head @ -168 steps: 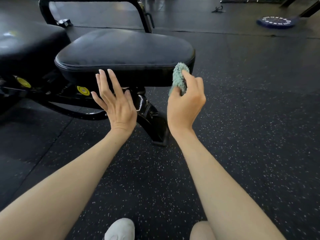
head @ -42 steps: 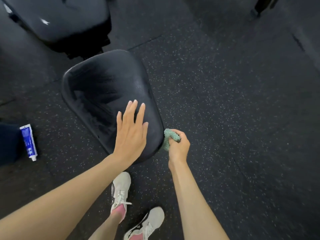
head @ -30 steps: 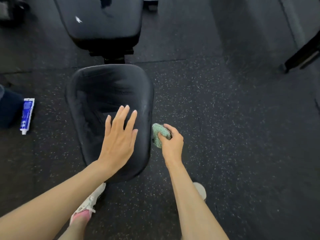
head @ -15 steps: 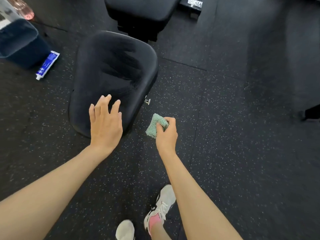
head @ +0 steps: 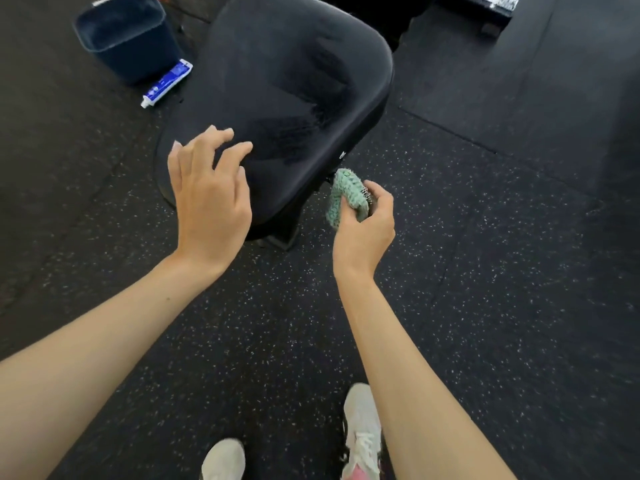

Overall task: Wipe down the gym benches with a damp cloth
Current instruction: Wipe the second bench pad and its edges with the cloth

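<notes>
- While the person steps round the seat, a dark bucket (head: 128,39) and a blue-and-white tube (head: 166,84) lie on the floor (head: 485,271) at the far left, well apart from both hands.
- Left hand (head: 211,199): a moment ago it lay flat on the near end of the pad. Now its fingers (head: 239,147) are loose and half raised, grip released, holding nothing.
- Bench pad (head: 294,81): damp streaks mark the middle of the surface, so I'd judge the top already wiped.
- Green cloth (head: 346,197): bunched up just off the pad's near right edge, not touching the surface as far as I can tell.
- Right hand (head: 367,226): its grip is clenched round the cloth, as before. The side edge or the next pad looks due.
</notes>
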The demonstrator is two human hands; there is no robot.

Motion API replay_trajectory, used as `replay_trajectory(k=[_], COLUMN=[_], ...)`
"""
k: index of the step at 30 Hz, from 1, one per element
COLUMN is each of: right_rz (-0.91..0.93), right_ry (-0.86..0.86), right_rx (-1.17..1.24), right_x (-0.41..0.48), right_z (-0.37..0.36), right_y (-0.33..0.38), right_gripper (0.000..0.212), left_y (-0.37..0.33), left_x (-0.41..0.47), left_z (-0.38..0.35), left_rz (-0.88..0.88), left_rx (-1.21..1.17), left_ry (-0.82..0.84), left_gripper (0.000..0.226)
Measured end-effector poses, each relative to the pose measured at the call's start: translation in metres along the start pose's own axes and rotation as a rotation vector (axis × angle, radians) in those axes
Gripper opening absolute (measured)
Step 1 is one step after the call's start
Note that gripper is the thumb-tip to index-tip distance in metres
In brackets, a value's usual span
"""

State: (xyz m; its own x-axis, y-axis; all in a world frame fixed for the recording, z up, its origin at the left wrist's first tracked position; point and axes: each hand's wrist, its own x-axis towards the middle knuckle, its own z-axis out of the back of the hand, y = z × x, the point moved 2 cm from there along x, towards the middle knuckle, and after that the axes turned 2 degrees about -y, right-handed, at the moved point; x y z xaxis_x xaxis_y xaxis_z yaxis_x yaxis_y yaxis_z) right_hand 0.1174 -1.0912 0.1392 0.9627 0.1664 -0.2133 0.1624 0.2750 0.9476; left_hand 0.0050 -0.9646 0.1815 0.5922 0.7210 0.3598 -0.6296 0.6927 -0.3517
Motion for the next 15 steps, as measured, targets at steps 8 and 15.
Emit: replay_trajectory(k=[8, 15], right_rz=[0.252, 0.428], right_ry=[0.015, -0.242], right_rx=[0.006, 0.158], right_x=[0.014, -0.030], right_z=[-0.026, -0.059], right_y=[0.009, -0.023], right_gripper=[0.023, 0.046], left_y=[0.005, 0.016], left_x=[-0.021, -0.021], left_z=[-0.026, -0.034], left_rz=[-0.050, -0.082], left_rx=[-0.107, -0.160], left_ry=[-0.093, -0.207], left_gripper=[0.037, 0.045])
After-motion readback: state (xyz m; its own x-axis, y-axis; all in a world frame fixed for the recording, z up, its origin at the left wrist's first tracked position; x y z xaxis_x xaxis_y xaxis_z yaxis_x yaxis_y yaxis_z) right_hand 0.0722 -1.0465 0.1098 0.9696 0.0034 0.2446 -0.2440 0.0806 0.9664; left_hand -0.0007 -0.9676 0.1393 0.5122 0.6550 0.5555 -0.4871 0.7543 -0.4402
